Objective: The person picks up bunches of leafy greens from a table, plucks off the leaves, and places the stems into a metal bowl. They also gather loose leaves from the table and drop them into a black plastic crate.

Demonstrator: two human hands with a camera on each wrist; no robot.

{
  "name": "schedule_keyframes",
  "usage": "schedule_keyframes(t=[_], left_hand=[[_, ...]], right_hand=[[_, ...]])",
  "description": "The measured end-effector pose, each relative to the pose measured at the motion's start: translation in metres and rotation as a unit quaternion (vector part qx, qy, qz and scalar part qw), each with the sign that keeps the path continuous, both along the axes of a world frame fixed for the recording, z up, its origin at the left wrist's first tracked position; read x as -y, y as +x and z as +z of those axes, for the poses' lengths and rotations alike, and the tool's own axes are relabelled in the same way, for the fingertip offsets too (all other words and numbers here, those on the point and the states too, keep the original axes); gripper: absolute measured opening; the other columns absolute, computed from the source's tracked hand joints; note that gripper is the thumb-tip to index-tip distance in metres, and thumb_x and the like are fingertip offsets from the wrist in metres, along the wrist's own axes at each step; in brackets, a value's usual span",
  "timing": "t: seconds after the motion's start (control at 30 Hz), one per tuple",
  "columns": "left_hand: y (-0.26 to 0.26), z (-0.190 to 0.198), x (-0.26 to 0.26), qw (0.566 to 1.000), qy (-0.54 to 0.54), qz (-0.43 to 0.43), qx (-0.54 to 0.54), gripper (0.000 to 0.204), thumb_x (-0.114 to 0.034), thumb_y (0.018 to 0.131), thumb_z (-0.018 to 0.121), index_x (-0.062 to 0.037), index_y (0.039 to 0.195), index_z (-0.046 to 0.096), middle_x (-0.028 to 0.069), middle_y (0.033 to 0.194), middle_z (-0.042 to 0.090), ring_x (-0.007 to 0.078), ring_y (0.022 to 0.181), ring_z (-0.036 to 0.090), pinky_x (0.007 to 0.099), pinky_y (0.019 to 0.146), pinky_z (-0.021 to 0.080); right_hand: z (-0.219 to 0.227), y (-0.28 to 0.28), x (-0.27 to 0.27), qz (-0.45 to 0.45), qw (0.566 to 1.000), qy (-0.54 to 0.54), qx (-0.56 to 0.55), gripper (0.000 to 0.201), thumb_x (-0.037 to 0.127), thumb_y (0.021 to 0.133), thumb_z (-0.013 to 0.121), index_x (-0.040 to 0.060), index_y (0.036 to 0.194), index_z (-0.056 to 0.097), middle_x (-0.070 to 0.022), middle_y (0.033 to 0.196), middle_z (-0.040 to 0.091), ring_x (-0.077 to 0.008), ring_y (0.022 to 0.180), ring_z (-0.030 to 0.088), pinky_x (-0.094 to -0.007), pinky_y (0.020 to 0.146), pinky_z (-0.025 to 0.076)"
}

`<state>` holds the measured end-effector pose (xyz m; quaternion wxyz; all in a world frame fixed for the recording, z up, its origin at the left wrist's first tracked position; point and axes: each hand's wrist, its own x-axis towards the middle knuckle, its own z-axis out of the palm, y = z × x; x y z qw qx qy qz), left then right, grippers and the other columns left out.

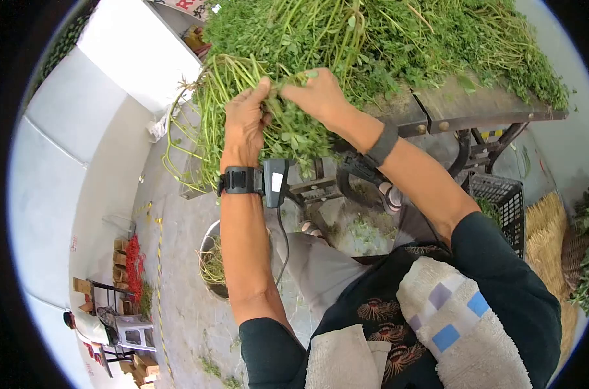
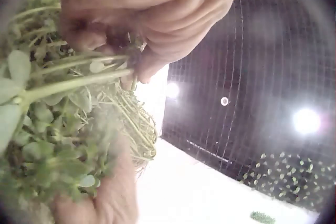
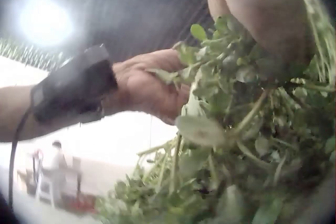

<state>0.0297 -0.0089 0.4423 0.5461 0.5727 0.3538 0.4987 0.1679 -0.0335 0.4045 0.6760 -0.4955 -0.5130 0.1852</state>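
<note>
Both hands meet over a bunch of leafy greens (image 1: 293, 133) with small rounded leaves and long pale stems, at the near left edge of a big heap of greens (image 1: 398, 45). My left hand (image 1: 244, 120) grips some of the stems, thumb upward. Just to the right, my right hand (image 1: 317, 97) pinches sprigs between curled fingers. A thick green stem (image 2: 79, 84) runs into the pinching fingertips in the left wrist view. Leaves partly cover the right fingers (image 3: 273, 19) in the right wrist view. Longer stems (image 1: 200, 129) hang off the table's left corner.
The heap lies on a wooden table (image 1: 463, 104) with dark metal legs. Below stand a round bin (image 1: 211, 266) of plant scraps and a black plastic crate (image 1: 512, 214). A straw broom (image 1: 544, 240) is at right. Far left, a person (image 1: 90, 327) sits near a stool (image 1: 135, 334).
</note>
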Motion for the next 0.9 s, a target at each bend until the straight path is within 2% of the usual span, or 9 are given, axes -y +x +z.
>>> schedule_keyframes(t=[0.03,0.13,0.27,0.33,0.37,0.53,0.67,0.73,0.9], left_hand=[[-0.002,0.001,0.001,0.999,-0.006,-0.024,0.027,0.025,-0.029,0.079,0.069,-0.0066,0.072,0.061,-0.0032,0.060,0.048,0.0069,0.050,0.038,0.0211,0.043,0.030],[-0.013,0.005,0.004,1.000,0.004,-0.007,0.013,0.030,-0.032,0.084,0.064,-0.0035,0.075,0.062,-0.0016,0.064,0.050,0.0077,0.053,0.040,0.0223,0.045,0.034],[-0.021,0.002,0.004,0.999,-0.009,-0.037,-0.006,0.031,-0.033,0.087,0.059,-0.0039,0.079,0.062,-0.0006,0.068,0.049,0.0085,0.056,0.038,0.0235,0.047,0.036],[-0.023,-0.003,-0.004,0.999,-0.010,-0.029,0.014,0.031,-0.034,0.089,0.055,-0.0054,0.081,0.062,0.0000,0.072,0.050,0.0093,0.061,0.041,0.0247,0.050,0.037],[-0.024,-0.004,-0.008,0.999,-0.011,-0.034,0.008,0.029,-0.034,0.091,0.053,-0.0071,0.080,0.059,0.0004,0.073,0.052,0.0111,0.065,0.046,0.0265,0.056,0.038],[-0.018,-0.001,0.001,0.999,-0.018,-0.035,0.001,0.026,-0.031,0.093,0.049,-0.0095,0.079,0.052,0.0010,0.072,0.052,0.0132,0.065,0.049,0.0295,0.061,0.040],[-0.022,-0.011,-0.011,0.996,-0.019,-0.083,0.040,0.025,-0.029,0.093,0.050,-0.0079,0.079,0.052,0.0008,0.069,0.050,0.0121,0.059,0.046,0.0270,0.057,0.038],[-0.020,-0.006,-0.008,0.993,-0.013,-0.101,0.056,0.025,-0.029,0.092,0.050,-0.0068,0.080,0.052,0.0007,0.068,0.049,0.0113,0.057,0.044,0.0254,0.053,0.037],[-0.009,0.004,0.000,0.998,-0.037,-0.032,-0.043,0.031,-0.029,0.083,0.065,-0.0005,0.090,0.055,0.0020,0.066,0.049,0.0059,0.048,0.036,0.0188,0.038,0.023]], right_hand=[[0.001,0.002,-0.005,0.036,0.988,-0.031,-0.148,0.018,0.015,0.067,0.067,-0.0007,0.071,0.059,-0.0011,0.058,0.051,-0.0100,0.048,0.041,-0.0300,0.042,0.031],[0.013,0.042,0.016,0.211,0.891,-0.069,-0.397,0.014,0.015,0.073,0.068,0.0037,0.075,0.062,-0.0038,0.076,0.060,-0.0147,0.056,0.051,-0.0272,0.049,0.042],[0.014,0.062,0.044,0.215,0.930,-0.073,-0.289,0.017,0.024,0.078,0.067,0.0074,0.077,0.063,-0.0040,0.078,0.062,-0.0168,0.069,0.056,-0.0316,0.069,0.047],[0.013,0.069,0.048,0.198,0.979,-0.045,-0.032,0.023,0.033,0.081,0.064,0.0094,0.079,0.063,-0.0042,0.082,0.062,-0.0166,0.082,0.056,-0.0361,0.086,0.039],[0.011,0.069,0.050,0.189,0.978,-0.079,-0.042,0.025,0.036,0.079,0.066,0.0107,0.079,0.063,-0.0040,0.085,0.062,-0.0148,0.090,0.053,-0.0362,0.092,0.031],[-0.004,0.064,0.027,0.187,0.975,-0.104,-0.064,0.029,0.035,0.072,0.073,0.0082,0.078,0.063,-0.0036,0.084,0.060,-0.0133,0.081,0.052,-0.0307,0.077,0.038],[-0.013,0.046,0.015,0.159,0.983,-0.080,0.055,0.039,0.033,0.070,0.074,-0.0009,0.085,0.064,-0.0009,0.067,0.054,-0.0120,0.064,0.049,-0.0279,0.058,0.040],[-0.013,0.039,0.011,0.056,0.945,-0.222,0.234,0.050,0.034,0.068,0.075,-0.0063,0.095,0.062,-0.0013,0.063,0.053,-0.0108,0.058,0.048,-0.0253,0.051,0.039],[-0.016,0.043,0.019,0.161,0.975,-0.140,0.061,0.061,0.032,0.066,0.076,-0.0104,0.104,0.053,-0.0024,0.066,0.052,-0.0097,0.058,0.046,-0.0240,0.051,0.037]])
